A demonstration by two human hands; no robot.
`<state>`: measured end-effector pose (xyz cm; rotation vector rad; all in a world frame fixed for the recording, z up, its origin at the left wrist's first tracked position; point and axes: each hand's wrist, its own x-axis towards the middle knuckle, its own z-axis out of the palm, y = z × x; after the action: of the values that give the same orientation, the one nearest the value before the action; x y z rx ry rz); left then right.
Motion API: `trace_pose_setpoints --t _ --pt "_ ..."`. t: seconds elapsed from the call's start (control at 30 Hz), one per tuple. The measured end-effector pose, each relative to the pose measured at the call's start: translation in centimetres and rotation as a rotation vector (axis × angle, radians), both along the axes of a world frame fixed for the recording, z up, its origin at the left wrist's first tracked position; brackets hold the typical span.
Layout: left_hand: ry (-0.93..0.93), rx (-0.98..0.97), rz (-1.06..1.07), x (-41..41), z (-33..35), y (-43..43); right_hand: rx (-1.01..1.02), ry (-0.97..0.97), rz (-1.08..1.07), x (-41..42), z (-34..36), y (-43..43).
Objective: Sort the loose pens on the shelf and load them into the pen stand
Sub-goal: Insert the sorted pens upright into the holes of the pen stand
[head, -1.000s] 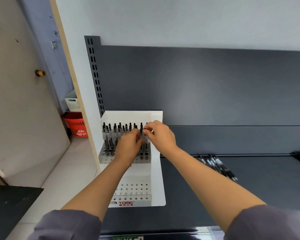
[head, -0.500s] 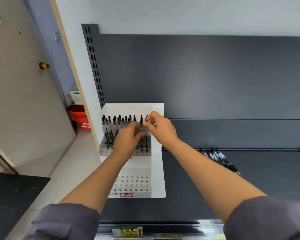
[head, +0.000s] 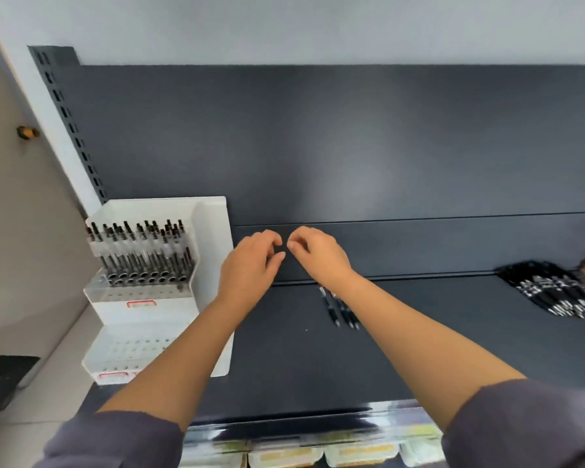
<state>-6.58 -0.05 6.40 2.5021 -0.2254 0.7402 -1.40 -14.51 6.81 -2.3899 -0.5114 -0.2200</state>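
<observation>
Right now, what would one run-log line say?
left-hand grip: empty, loosely curled | right-hand grip: empty | pen stand: upper tier holds pens | loose pens: lying on shelf

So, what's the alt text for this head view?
The left hand and right hand hover empty over a dark shelf beside a white pen stand with pens in its upper tier. Loose pens lie near the right hand; a larger pile lies far right.

R forearm (head: 402, 336) hides part of loose pens (head: 331, 307); pen pile (head: 554, 292) at rt edge blurred, cut off; labels (head: 281, 456) unreadable.
</observation>
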Motion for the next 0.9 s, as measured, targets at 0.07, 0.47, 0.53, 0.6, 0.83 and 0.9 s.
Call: trace_pose_setpoints --t 0.07,0.47,0.53,0.6,0.83,0.9 --pt "0.032 -0.011 -0.021 0.3 -1.0 -2.9 -0.008 0.024 -0.019 0.1 -0.7 -3.3" --pt "0.433 0.039 -0.029 5.3 -9.0 -10.1 -0.135 0.355 -0.131 3.5 -6.9 -13.6" --pt "0.478 0.031 -0.012 6.7 -10.0 -10.0 -0.143 0.391 -0.138 4.4 -7.6 -13.5" --pt "0.518 0.013 0.001 8.4 -11.3 -10.0 -0.168 0.426 -0.132 5.5 -8.6 -13.1" --pt "0.625 0.0 0.045 12.3 -14.7 -9.2 -0.261 0.496 -0.122 9.4 -11.7 -10.5" --pt "0.638 0.04 0.083 13.0 -15.4 -8.8 -0.287 0.504 -0.111 10.1 -12.6 -9.8"
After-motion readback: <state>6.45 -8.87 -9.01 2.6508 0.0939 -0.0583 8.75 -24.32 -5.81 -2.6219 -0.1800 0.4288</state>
